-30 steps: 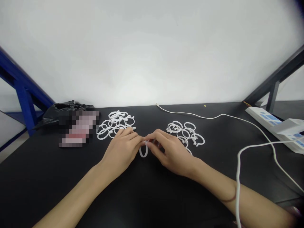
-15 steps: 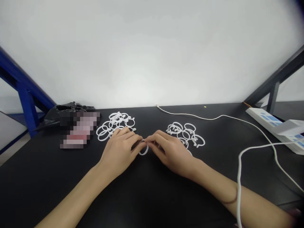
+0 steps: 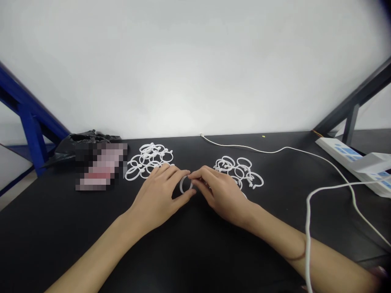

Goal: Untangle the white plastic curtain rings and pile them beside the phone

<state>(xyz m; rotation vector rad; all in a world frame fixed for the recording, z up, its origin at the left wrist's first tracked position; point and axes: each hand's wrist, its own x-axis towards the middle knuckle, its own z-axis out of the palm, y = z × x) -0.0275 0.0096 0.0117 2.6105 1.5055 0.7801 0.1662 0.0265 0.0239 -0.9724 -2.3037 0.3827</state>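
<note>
Ring (image 3: 185,185) pinched by both hands: left hand (image 3: 159,195) and right hand (image 3: 222,193) closed on it, low over surface (image 3: 183,252), between left pile (image 3: 149,160) and right pile (image 3: 240,171). I'd hold fingertips opposite, grip light, avoid twisting.

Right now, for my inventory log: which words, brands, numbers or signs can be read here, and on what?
No text is readable.
Power strip: blue markings, too small to read.
Pixelated patch beside the black bag: blurred, illegible.
White ring held by left hand and right hand: no print visible.
</note>
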